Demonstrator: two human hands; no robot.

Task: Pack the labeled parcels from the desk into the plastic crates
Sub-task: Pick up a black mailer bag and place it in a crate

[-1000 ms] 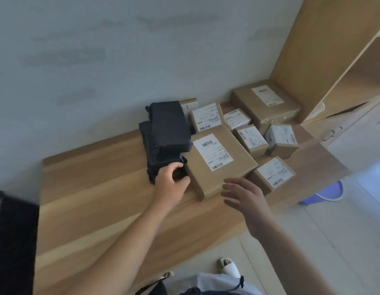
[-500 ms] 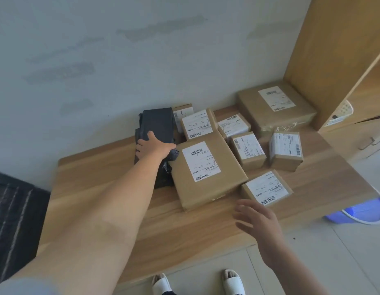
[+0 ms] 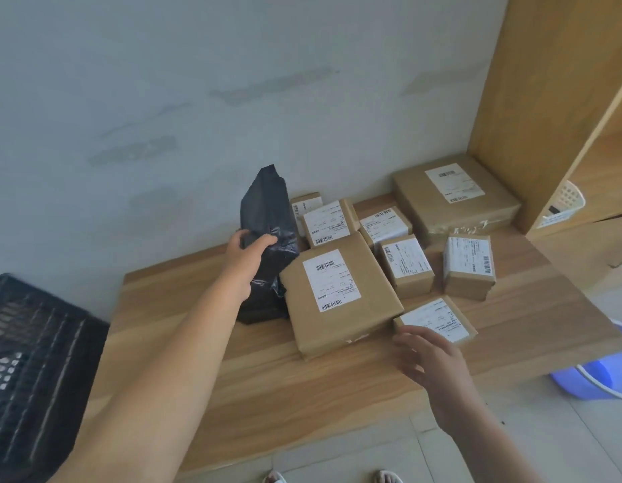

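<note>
My left hand (image 3: 247, 260) grips a black plastic-wrapped parcel (image 3: 267, 210) and holds it tilted up on end at the back of the wooden desk (image 3: 184, 329). A second black parcel (image 3: 264, 308) lies under it. To the right lie several brown labeled parcels, the nearest a large flat one (image 3: 337, 294). A small labeled box (image 3: 438, 318) sits near the front edge. My right hand (image 3: 431, 360) hovers open just in front of that small box, not touching it. A black plastic crate (image 3: 27, 371) stands at the far left.
A big brown parcel (image 3: 456, 193) lies at the back right against a wooden shelf unit (image 3: 553, 99). A white basket (image 3: 564, 203) sits inside the shelf. A blue basin (image 3: 595, 378) stands on the floor beyond the desk's right end. The wall is close behind.
My left hand has lifted the top black parcel off the stack and tipped it upright. My right hand has stayed near the small front box. The black crate has come into view.
</note>
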